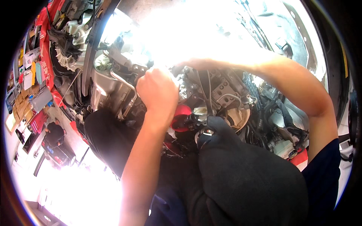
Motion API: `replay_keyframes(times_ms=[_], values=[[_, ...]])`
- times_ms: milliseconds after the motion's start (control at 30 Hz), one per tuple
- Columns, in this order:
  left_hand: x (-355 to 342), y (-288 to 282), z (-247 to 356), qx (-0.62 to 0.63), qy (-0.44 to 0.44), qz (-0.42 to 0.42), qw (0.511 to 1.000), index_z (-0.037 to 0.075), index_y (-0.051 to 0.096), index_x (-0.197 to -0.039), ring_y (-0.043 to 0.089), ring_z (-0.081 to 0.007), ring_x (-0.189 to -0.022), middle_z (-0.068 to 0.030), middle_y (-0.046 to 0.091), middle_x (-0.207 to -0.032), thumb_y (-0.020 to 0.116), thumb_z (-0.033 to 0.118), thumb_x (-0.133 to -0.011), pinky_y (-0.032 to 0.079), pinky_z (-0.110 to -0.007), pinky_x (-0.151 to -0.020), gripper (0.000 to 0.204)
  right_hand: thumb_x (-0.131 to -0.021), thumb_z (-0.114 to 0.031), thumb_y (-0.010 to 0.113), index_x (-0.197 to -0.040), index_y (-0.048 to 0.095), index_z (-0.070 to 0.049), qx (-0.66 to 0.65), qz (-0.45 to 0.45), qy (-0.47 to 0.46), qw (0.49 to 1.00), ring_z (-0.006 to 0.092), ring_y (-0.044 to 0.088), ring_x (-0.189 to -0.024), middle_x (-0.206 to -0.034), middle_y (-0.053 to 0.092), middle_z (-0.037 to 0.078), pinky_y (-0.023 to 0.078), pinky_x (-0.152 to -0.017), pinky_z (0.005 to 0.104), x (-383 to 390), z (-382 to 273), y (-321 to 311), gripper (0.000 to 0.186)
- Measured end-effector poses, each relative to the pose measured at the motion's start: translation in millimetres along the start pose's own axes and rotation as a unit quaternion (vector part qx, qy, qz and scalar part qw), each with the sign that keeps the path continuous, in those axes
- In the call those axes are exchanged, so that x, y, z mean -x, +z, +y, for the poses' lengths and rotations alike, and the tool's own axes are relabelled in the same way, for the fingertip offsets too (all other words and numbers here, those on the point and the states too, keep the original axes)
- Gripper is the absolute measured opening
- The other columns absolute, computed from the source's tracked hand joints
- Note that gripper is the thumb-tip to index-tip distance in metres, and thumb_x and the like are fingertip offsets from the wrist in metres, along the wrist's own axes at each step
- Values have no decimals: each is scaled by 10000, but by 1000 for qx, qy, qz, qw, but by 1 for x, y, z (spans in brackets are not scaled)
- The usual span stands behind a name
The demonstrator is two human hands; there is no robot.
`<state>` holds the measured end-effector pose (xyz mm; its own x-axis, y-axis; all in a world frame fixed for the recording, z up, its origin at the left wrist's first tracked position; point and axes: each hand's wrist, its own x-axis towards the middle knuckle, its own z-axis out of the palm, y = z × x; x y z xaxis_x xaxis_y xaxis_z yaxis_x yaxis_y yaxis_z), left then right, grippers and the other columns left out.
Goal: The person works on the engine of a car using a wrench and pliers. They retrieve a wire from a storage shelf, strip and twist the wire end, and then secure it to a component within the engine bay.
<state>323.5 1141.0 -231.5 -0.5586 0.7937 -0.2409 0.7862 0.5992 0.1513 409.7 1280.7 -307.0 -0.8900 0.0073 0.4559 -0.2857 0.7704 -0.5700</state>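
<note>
My left hand (158, 88) is closed in a fist over the middle of the engine, next to a metal bracket (126, 60). Whatever it grips is hidden behind the fingers. From the right, my right arm bends in, and my right hand (192, 62) reaches the same spot close beside the left. Strong glare washes out its fingers. Below the hands lies a red rounded part (181, 117) with a black fitting next to it. A dark narrow belt-like strip (205, 88) runs down just right of the hands. A thin metal pipe (128, 84) curves to the left of my left hand.
My black-clad knees (245, 169) rest within the engine bay. Wiring and hoses (260, 124) crowd the right side. At left stand a dark curved bar (90, 56), a red cover (47, 60) and cluttered shelves (28, 86). Another person (56, 141) is at the lower left.
</note>
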Motion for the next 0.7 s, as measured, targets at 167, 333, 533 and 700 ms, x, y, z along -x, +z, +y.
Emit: replay_keyframes(times_ms=[167, 333, 533, 700], values=[[0, -2, 2, -83, 25, -17, 996, 16, 626, -696, 651, -360, -642, -191, 637, -656, 565, 49, -745, 512, -423, -623, 84, -926, -236, 519, -1092, 583, -78, -183, -90, 161, 966, 251, 593, -839, -953, 602, 123, 480, -759, 361, -5, 2, 10, 237], [-5, -11, -1, -35, -13, -76, 996, 1, 638, -719, 649, -382, -670, -210, 645, -699, 579, 80, -741, 513, -433, -645, 101, -934, -235, 523, -1188, 540, -90, -325, -108, 235, 910, 264, 569, -954, -1086, 571, 143, 459, -849, 351, -4, -6, 7, 293], [-7, -9, -7, 7, 2, -74, 997, 31, 678, -759, 649, -389, -695, -209, 655, -731, 598, 150, -745, 517, -437, -642, 145, -942, -234, 526, -1303, 488, -104, -375, -131, 329, 857, 278, 540, -1093, -1245, 533, 168, 435, -957, 340, -2, -20, -10, 385], [-7, -11, -8, -11, 13, -122, 992, 101, 670, -933, 653, -369, -766, -176, 672, -807, 585, 134, -766, 512, -441, -693, 191, -929, -249, 498, -1161, 545, -75, -212, -195, 281, 916, 237, 617, -863, -1048, 622, 100, 493, -805, 344, -2, -15, -30, 293]])
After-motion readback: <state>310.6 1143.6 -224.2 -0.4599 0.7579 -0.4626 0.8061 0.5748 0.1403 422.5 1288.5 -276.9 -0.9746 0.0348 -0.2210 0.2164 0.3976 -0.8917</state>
